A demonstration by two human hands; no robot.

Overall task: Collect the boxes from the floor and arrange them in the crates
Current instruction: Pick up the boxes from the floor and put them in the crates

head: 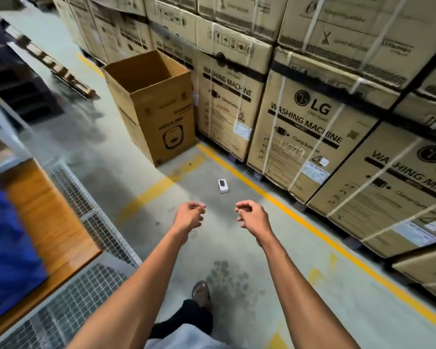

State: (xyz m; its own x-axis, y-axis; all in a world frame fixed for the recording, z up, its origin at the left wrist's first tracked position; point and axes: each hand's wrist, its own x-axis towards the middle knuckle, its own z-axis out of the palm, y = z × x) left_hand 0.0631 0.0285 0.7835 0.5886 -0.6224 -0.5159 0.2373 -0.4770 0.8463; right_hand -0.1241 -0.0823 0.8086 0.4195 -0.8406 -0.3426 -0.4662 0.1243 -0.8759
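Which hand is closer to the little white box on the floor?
Right, though only slightly. The right hand hovers just below and right of the little white box; the left hand hovers below and left, a bit farther.

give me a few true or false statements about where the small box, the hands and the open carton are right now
1. The small white box lies on the floor ahead of both hands. True.
2. The left hand holds the small white box. False: it holds nothing, its fingers loosely curled.
3. The right hand is empty. True.
4. The open carton lies tipped on its side. False: it stands upright with its top open, beside the stacked washing machine cartons.
5. The small white box sits inside the open carton. False: it is on the bare floor, near the yellow line.
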